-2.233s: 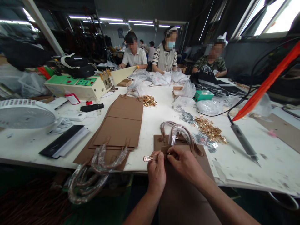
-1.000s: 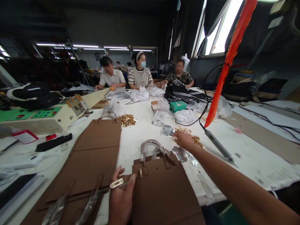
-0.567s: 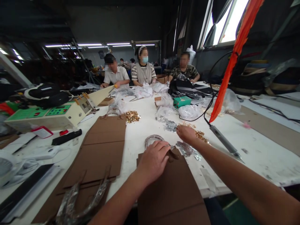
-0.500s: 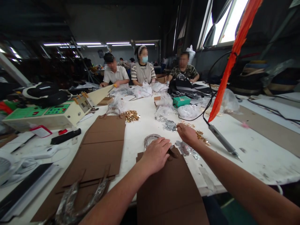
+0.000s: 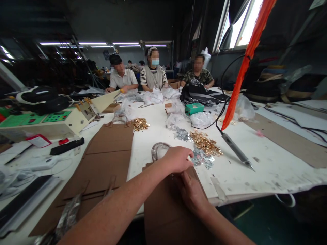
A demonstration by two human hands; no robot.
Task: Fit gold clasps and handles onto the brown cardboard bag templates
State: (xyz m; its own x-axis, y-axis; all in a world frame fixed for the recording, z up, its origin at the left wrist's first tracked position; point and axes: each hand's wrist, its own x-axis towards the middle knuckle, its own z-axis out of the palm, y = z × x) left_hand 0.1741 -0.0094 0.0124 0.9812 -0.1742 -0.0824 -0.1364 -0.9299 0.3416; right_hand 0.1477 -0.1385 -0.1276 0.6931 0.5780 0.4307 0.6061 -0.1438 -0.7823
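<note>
A flat brown paper bag (image 5: 166,211) lies over the table's near edge in front of me. Its plastic-wrapped handle (image 5: 156,149) arches up at the top. My left hand (image 5: 177,159) is curled closed over the bag's top edge beside that handle. Just below it, my right hand (image 5: 191,192) rests on the bag. Its fingers are pressed together and point up under the left hand; whatever they hold is hidden. A pile of gold metal fittings (image 5: 204,143) and some silver pieces (image 5: 201,159) lie just right of my hands.
A stack of flat brown bags (image 5: 107,153) lies to the left, with a cream machine (image 5: 51,122) behind it. A pen-like corded tool (image 5: 236,151) lies to the right under an orange strap (image 5: 242,68). Three people (image 5: 153,73) work at the far end among plastic bags.
My right hand has come back from the gold fittings pile to the bag, under my left hand. My left hand stays curled at the bag's top by the handle.
</note>
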